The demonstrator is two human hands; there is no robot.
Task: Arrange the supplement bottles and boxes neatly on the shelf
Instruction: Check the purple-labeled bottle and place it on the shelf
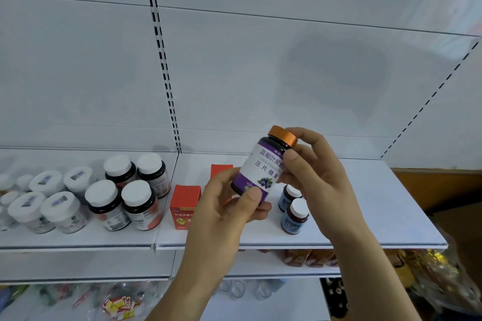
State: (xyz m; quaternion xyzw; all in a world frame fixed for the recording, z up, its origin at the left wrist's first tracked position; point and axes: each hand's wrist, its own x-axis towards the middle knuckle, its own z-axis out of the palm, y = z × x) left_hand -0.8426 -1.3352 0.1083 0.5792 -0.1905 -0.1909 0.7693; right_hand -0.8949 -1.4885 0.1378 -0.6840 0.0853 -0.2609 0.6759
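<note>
Both hands hold one dark, cylindrical bottle (262,167) tilted above the white shelf (365,216). Left hand (224,206) grasps its purple-labelled base; right hand (315,172) pinches near the ribbed orange cap (283,135). Square red boxes (184,206) and white-capped jars (104,203) stand on the shelf.

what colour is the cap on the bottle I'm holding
Orange, on the held bottle's cap; the head view shows it clearly.
</note>
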